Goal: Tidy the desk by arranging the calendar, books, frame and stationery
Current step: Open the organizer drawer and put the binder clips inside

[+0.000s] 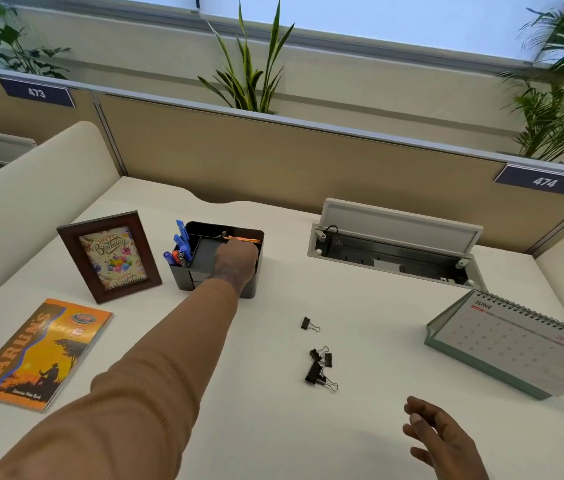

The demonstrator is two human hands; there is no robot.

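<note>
Your white tabletop [273,427] is the biggest thing here, with a tan wall panel [273,161] standing along its far edge. A cable box [395,258] is set into the tabletop near that panel, and its lid is tipped up.

On your right the calendar [516,341] stands like a little tent and shows June. On your left the orange notebook [41,355] lies flat near the front edge. Just behind it the brown frame [109,256] stands up, leaning back a bit, with a birthday picture in it.

Beside the frame sits the dark organizer [218,261]. Blue pens [180,247] stick out of its left pocket.

Your left hand [235,261] reaches over the organizer — its fingers point down into the tray, next to an orange pencil [242,240] lying along the back part. You cannot tell if the fingers hold the pencil, because the back of the hand hides them.

Your right hand [436,438] hovers low over the front right of the tabletop, fingers spread and loose, holding nothing.

The smallest things are the black binder clips [320,365] — a small bunch in the middle of the tabletop, and one more clip [308,323] lying apart, a little farther from you.
</note>
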